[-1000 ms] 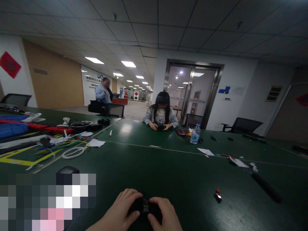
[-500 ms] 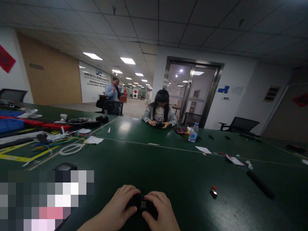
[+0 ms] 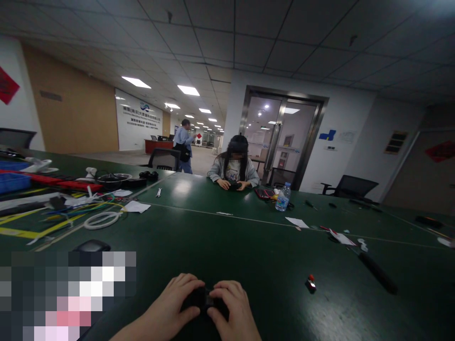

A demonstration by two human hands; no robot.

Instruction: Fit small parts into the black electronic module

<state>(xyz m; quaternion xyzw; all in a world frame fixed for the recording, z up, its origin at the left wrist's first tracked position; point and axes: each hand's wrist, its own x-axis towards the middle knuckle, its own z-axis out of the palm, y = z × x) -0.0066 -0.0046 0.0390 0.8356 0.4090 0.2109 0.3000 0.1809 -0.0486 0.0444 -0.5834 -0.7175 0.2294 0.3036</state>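
Note:
Near the front edge of my view, my left hand and my right hand grip a small black object from either side. Fingers curl over its far side and both thumbs press the near side. Its kind I cannot make out, as the hands cover most of it. Dark green tabletop lies beneath. To the right, apart from my hands, sits a small red and black item with a shiny face.
Across the table a seated person holds a dark object. A water bottle stands beside them. White cable, tools and a blue bin crowd the left. A black-handled tool and paper scraps lie right. A computer mouse is at left.
The person standing in the background has turned and walked to the right. My view has shifted slightly; both hands keep their grip on the black object.

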